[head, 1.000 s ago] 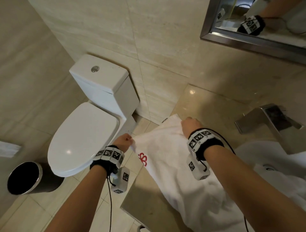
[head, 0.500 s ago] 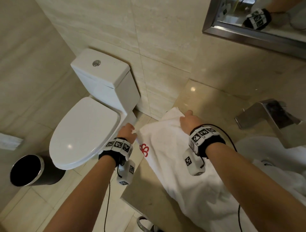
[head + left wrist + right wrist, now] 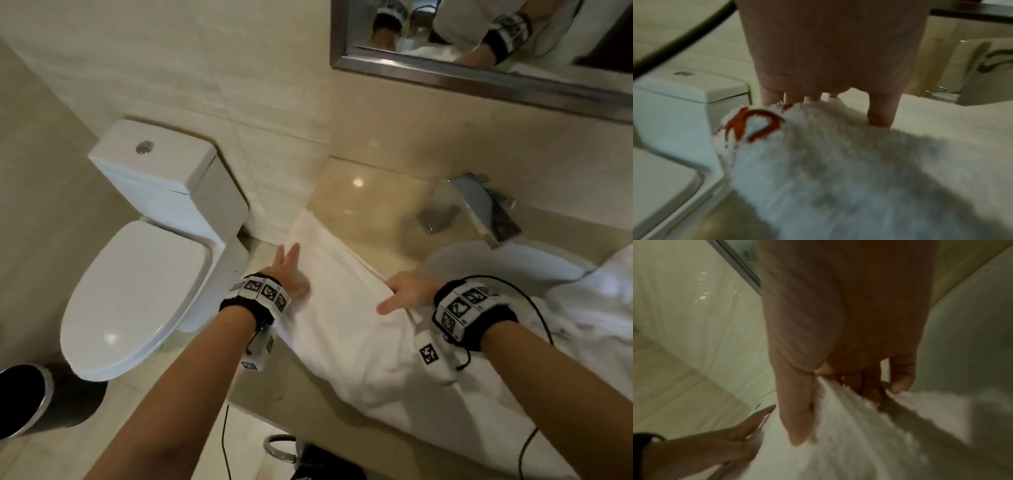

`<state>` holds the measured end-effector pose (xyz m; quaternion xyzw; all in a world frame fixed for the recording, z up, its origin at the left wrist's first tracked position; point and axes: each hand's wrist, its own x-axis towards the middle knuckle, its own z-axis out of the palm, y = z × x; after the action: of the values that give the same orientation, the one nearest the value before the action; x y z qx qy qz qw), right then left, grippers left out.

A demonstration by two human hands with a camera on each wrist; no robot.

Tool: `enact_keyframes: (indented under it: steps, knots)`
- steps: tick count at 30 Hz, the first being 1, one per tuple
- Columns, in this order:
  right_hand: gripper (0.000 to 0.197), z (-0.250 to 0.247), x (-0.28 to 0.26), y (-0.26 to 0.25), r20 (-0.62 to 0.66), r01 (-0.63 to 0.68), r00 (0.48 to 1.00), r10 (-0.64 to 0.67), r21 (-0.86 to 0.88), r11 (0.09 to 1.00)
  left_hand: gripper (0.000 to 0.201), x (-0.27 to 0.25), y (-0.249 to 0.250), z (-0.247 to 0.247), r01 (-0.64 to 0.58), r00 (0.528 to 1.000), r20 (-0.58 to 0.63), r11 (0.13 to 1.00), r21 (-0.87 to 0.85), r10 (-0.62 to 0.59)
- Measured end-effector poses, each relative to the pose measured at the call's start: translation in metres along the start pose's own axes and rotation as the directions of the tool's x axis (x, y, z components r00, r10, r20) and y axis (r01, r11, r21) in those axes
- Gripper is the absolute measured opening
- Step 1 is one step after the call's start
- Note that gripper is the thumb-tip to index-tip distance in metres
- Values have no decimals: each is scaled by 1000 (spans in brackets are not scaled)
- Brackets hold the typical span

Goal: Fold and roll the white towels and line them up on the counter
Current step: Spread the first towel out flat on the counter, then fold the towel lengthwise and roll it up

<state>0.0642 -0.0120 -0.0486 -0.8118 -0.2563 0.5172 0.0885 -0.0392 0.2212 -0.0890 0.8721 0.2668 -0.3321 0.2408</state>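
Observation:
A white towel [image 3: 349, 329] lies stretched along the beige counter [image 3: 376, 205], from the wall toward me. My left hand [image 3: 289, 267] rests on its left edge with straight, spread fingers. In the left wrist view those fingers [image 3: 772, 97] press the towel [image 3: 838, 162] just behind a red embroidered logo [image 3: 752, 125] that hangs over the counter's side. My right hand [image 3: 400, 294] grips the towel's right edge. The right wrist view shows its thumb [image 3: 795, 410] on top of the pile [image 3: 849, 434] and the other fingers curled beyond the edge.
A sink basin [image 3: 479, 263] and chrome faucet [image 3: 472, 205] lie right of the towel. More white towelling [image 3: 599, 301] is heaped at the far right. Left of the counter stand a white toilet [image 3: 144, 267] and a black bin [image 3: 34, 401]. A mirror [image 3: 479, 34] hangs above.
Both hands held the towel's far corners before. Now the towel lies flat, my left hand has opened onto it, and my right hand has slid back along the right edge.

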Motion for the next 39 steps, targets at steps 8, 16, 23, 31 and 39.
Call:
enact_keyframes:
  steps: [8, 16, 23, 31, 39]
  knots:
    - [17, 23, -18, 19, -334, -65, 933, 133, 209, 976, 70, -47, 56, 20, -100, 978, -143, 940, 327, 154]
    - [23, 36, -53, 55, -139, -37, 988, 70, 224, 974, 72, -60, 58, 66, -139, 989, 5, 942, 305, 145]
    - [12, 49, -71, 103, -504, -145, 835, 222, 187, 971, 71, -72, 88, 64, -34, 996, -71, 951, 307, 59]
    - [51, 109, -88, 148, -29, -425, 905, 424, -105, 899, 61, -99, 129, 112, -423, 888, 33, 785, 452, 459]
    - [84, 149, -93, 188, -223, -573, 815, 535, -167, 803, 61, -89, 136, 131, -294, 955, 130, 815, 500, 265]
